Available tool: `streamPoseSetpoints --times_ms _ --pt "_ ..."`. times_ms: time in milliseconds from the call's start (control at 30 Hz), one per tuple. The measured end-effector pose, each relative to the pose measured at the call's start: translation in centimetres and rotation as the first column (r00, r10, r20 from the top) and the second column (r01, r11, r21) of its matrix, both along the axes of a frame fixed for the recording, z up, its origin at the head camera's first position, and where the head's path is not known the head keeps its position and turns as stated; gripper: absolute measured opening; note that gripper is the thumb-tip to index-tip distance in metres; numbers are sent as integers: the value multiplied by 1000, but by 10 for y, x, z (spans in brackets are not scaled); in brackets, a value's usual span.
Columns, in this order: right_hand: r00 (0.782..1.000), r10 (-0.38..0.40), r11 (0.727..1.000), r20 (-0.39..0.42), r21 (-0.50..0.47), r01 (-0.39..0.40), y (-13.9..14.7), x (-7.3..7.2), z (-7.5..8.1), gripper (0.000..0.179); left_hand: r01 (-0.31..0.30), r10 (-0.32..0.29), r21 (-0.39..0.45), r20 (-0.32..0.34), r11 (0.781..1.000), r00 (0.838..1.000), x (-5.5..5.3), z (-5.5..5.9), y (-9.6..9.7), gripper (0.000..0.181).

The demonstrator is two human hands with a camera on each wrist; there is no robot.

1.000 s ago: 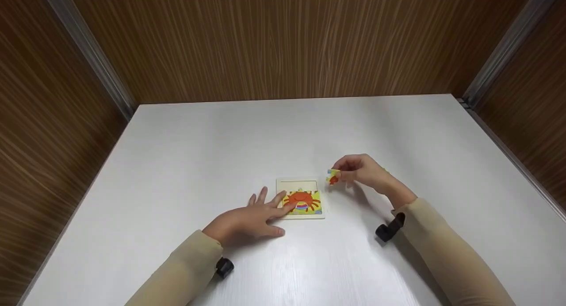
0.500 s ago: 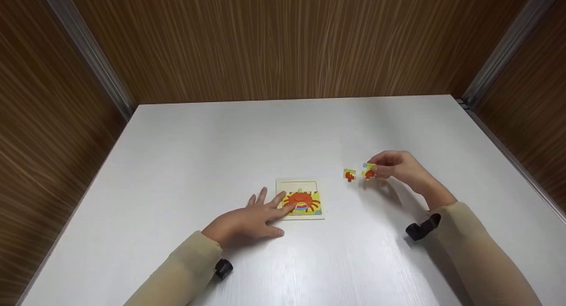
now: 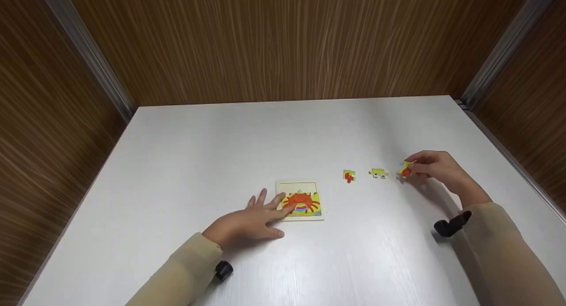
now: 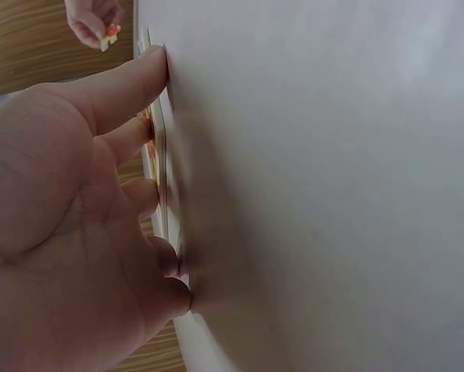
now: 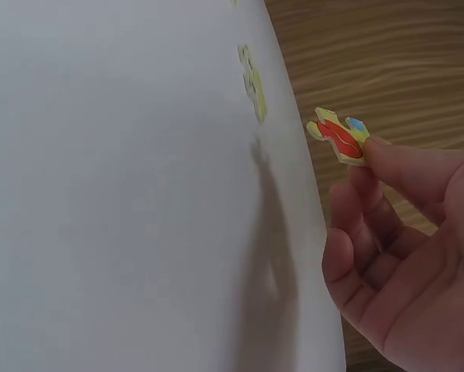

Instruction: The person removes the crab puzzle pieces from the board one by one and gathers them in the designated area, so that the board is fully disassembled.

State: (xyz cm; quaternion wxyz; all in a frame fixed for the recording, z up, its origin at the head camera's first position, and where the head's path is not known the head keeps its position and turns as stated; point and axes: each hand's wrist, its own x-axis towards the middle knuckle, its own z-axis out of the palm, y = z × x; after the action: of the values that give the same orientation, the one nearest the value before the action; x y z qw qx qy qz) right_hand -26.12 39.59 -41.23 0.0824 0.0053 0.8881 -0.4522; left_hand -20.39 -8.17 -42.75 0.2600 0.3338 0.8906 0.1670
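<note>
My left hand (image 3: 254, 219) lies with spread, straight fingers, two of them on the left part of a crab puzzle in a pale wooden frame (image 3: 322, 200). The frame's lower part shows the red crab with a rainbow belly; its upper strip is bare wood. Off to the right, my right hand (image 3: 437, 169) pinches a puzzle piece (image 5: 341, 139) between thumb and index finger. This piece is yellow with a red claw and a blue corner, and it is held above the table. The other right fingers curl loosely beneath, as the right wrist view shows.
Two loose puzzle pieces lie on the white table (image 3: 199, 164) between the frame and my right hand: a red and yellow piece (image 3: 349, 176) and a yellow piece with eyes (image 3: 378, 173). Wood-grain panels (image 3: 283, 45) border the table at the back and sides.
My right hand has moved rightward with its pinched puzzle piece, away from the frame. The two loose pieces on the table have come into full view. My left hand stays in place.
</note>
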Motion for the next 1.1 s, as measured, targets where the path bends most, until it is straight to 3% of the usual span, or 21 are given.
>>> streamPoseSetpoints --times_ms 467,1100 --pt "998 -17 994 59 113 10 17 -4 -8 35 0 0 4 6 1000 1000 0 -1 -2 67" --pt "1000 7 995 -25 104 -4 5 0 -6 37 12 -12 -6 1 1000 1000 1 1 1 67"
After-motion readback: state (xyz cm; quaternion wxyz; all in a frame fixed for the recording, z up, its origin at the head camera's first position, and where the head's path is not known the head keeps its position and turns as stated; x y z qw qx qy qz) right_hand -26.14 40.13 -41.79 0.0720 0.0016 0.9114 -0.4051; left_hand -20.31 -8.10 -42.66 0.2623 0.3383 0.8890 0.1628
